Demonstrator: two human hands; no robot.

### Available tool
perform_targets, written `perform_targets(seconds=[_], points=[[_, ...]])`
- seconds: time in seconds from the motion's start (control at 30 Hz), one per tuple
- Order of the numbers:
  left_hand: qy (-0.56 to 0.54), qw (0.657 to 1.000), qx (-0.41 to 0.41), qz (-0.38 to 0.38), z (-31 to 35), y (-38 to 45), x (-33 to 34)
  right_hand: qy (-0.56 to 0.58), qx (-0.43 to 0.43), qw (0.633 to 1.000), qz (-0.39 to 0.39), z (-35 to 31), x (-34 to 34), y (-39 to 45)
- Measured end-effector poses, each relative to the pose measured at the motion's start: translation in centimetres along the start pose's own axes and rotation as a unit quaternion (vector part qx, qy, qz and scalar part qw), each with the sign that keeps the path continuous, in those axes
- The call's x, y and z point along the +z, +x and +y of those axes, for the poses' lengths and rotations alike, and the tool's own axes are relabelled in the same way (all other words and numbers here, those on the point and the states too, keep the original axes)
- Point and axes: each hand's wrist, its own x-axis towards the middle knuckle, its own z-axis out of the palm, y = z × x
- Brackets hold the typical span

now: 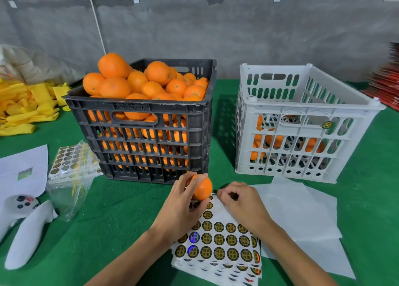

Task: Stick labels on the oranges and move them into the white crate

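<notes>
My left hand point(181, 206) grips one orange point(202, 188) just above the green table, in front of the black crate point(142, 143), which is heaped with oranges point(138, 80). My right hand point(241, 201) has its fingers curled, with the fingertips down on the top edge of a stack of label sheets point(220, 244) covered with round black-and-gold stickers. I cannot tell whether it pinches a sticker. The white crate point(302, 117) stands to the right with a few oranges point(274, 141) low inside it.
A bag of more sticker sheets point(71, 169) lies left of the black crate. White game controllers point(23, 221) and paper point(23, 167) lie at the left. Yellow foam nets point(26, 104) are piled at the back left. Blank white backing sheets point(298, 212) lie under my right arm.
</notes>
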Motion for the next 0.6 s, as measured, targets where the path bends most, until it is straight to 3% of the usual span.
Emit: perform_targets(seconds=[0.07,0.2,0.4,0.53,0.6], points=[[0.005,1.0,0.001,-0.002,0.2,0.1,-0.2,0.012,-0.002,0.999,0.052,-0.5,-0.3,0.1],[0.025,1.0,0.012,0.004,1.2,0.8,-0.2,-0.035,-0.089,0.985,0.145,-1.4,0.0,-0.2],[0.031,0.999,0.003,0.026,1.8,1.0,-0.5,0.04,-0.127,0.985,0.111,-2.0,0.1,-0.5],[0.02,0.997,0.0,0.068,2.5,1.5,-1.4,-0.034,-0.162,0.983,0.08,-3.1,0.1,-1.2],[0.016,0.995,0.021,0.098,3.6,2.1,-2.1,-0.063,-0.177,0.976,0.109,-4.1,-0.2,-1.5]])
